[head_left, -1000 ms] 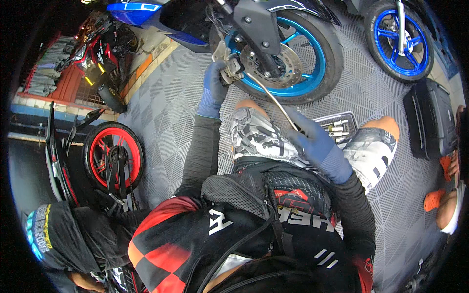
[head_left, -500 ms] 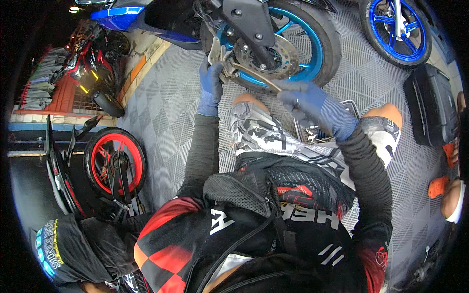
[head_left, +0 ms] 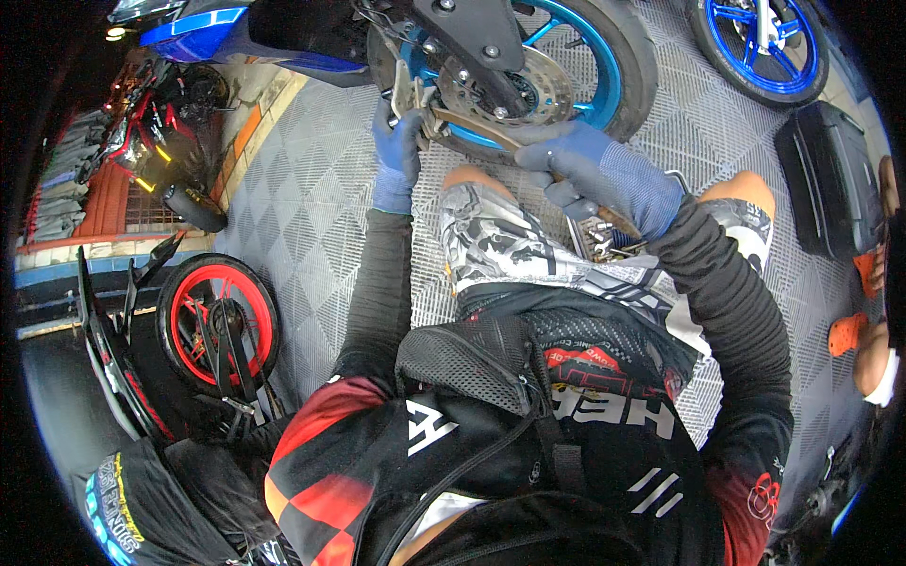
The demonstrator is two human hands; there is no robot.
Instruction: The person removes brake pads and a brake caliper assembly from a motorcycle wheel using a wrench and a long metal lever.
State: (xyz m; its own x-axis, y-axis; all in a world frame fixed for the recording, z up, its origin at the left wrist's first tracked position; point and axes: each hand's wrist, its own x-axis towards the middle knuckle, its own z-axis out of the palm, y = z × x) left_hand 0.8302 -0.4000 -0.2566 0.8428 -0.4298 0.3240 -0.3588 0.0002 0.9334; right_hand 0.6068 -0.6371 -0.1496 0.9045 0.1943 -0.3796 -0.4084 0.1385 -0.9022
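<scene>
My left hand (head_left: 397,162), in a blue and grey glove, is closed around what looks like a brake caliper (head_left: 412,97) hanging beside a motorcycle's wheel (head_left: 638,68) with a turquoise rim. In my right hand (head_left: 609,174), gloved alike, is a long, thin, tan-brown tool (head_left: 479,126). Its far end reaches the caliper and its other end sticks out below my palm; its exact kind is unclear. Just beyond the tool is the perforated brake disc (head_left: 555,87). My left fingertips are partly hidden behind the caliper.
Between my knees lies a tray of metal tools (head_left: 599,238), partly covered by my right hand. At right stand a black case (head_left: 821,184) and a blue-rimmed wheel (head_left: 763,47). A red-rimmed wheel (head_left: 219,321) is at left, with another person's clothed back (head_left: 203,491) below it.
My right hand has shifted slightly left and down, and more of the tool shows below it. The left hand stays at the caliper. The whole view has shifted a little.
</scene>
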